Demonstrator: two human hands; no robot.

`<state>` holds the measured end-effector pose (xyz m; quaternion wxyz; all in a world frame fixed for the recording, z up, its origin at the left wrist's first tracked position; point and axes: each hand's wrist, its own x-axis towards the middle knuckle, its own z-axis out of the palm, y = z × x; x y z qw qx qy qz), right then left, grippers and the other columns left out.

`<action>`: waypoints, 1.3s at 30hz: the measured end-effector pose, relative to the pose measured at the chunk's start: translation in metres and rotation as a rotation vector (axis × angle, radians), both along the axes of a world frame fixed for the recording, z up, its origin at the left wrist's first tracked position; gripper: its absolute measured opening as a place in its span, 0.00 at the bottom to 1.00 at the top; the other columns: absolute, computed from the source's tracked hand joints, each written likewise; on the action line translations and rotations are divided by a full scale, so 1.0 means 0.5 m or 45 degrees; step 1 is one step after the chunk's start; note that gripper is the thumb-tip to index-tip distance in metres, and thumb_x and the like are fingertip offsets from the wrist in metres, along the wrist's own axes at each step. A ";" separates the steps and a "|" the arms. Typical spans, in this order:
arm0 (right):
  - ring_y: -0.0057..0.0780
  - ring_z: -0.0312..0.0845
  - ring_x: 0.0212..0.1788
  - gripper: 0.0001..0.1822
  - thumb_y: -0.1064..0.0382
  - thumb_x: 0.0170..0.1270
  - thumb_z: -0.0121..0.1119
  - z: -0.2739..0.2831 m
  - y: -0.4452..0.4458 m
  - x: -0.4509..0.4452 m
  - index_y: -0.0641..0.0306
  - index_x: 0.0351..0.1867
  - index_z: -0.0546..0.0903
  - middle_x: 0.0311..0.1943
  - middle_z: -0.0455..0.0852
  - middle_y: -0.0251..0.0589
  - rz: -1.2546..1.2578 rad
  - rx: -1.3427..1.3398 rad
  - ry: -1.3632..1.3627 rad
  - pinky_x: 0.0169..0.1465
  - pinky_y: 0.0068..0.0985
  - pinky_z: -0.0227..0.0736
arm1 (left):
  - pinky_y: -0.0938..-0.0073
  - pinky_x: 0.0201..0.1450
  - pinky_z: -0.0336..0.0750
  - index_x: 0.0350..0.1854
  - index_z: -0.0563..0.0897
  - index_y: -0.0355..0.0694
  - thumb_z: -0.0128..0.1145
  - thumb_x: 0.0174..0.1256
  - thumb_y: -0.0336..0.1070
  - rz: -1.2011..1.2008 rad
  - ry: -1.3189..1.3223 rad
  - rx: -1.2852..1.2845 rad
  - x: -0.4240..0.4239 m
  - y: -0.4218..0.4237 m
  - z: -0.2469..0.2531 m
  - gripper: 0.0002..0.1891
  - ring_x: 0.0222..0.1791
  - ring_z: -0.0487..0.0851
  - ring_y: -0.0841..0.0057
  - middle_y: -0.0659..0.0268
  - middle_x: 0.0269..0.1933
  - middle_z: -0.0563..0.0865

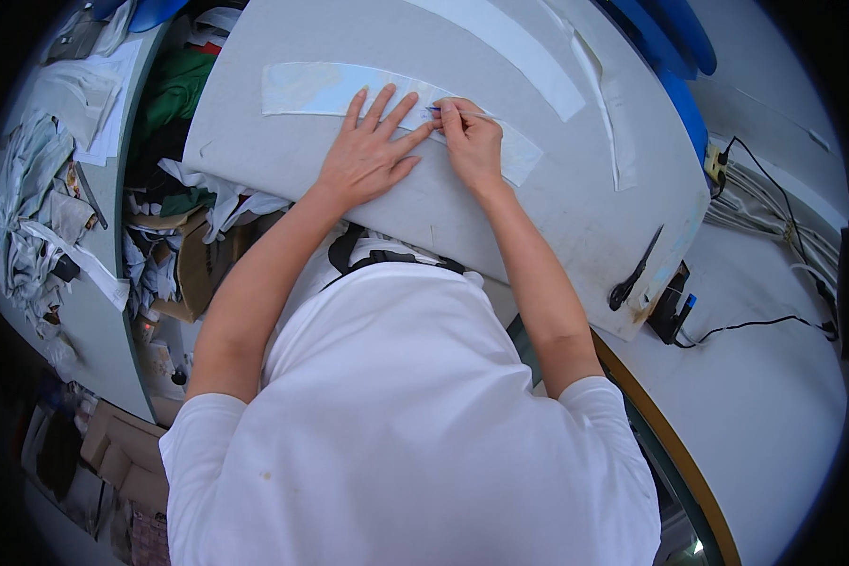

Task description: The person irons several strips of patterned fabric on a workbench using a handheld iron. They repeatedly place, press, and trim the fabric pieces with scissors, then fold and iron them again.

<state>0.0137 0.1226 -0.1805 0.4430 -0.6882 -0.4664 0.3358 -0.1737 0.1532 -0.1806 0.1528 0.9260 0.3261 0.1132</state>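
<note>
A pale blue and white strip [301, 88] lies flat and lengthwise on the cloth-covered table [247, 148] before me. My left hand [371, 156] rests on it palm down with fingers spread, the fingertips on the strip and the palm on the table cover. In my right hand [474, 141] is a slim pen [434, 108], its dark blue tip against the strip just right of my left fingers. Small blue marks show near the tip. Beyond my right hand the strip's right end [523, 152] lies flat.
Farther back lie a white strip [502, 46] and a narrow folded cloth piece [601, 92]. Black scissors [635, 272] rest near the table's right corner. A side table [106, 262] at left bears crumpled fabric [25, 184]; a cardboard box [194, 265] with scraps stands beside it. Cables [771, 205] run along the right.
</note>
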 end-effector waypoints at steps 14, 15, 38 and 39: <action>0.33 0.88 0.34 0.15 0.61 0.76 0.57 0.002 0.006 0.000 0.71 0.38 0.88 0.36 0.92 0.46 0.003 -0.045 -0.023 0.40 0.27 0.79 | 0.42 0.82 0.44 0.77 0.70 0.66 0.57 0.72 0.53 -0.007 0.029 -0.001 -0.002 0.001 -0.002 0.31 0.82 0.55 0.57 0.64 0.81 0.63; 0.32 0.88 0.34 0.15 0.61 0.76 0.57 -0.002 0.005 -0.001 0.71 0.38 0.88 0.36 0.92 0.46 -0.003 -0.027 -0.018 0.40 0.27 0.79 | 0.43 0.82 0.44 0.77 0.70 0.66 0.57 0.72 0.53 -0.007 0.025 0.000 -0.002 0.001 -0.002 0.31 0.82 0.55 0.57 0.64 0.81 0.63; 0.54 0.77 0.58 0.28 0.67 0.63 0.65 0.114 -0.111 -0.024 0.71 0.65 0.74 0.54 0.82 0.56 0.654 0.288 -0.452 0.61 0.41 0.74 | 0.68 0.51 0.76 0.47 0.85 0.34 0.53 0.80 0.41 0.656 -0.875 -1.691 0.005 -0.107 0.077 0.15 0.41 0.84 0.73 0.66 0.43 0.89; 0.54 0.76 0.59 0.30 0.65 0.62 0.66 0.113 -0.111 -0.043 0.71 0.66 0.72 0.56 0.81 0.56 0.719 0.260 -0.392 0.62 0.42 0.73 | 0.70 0.50 0.77 0.46 0.85 0.33 0.53 0.80 0.41 0.745 -1.034 -1.814 -0.002 -0.118 0.078 0.15 0.41 0.85 0.74 0.65 0.43 0.89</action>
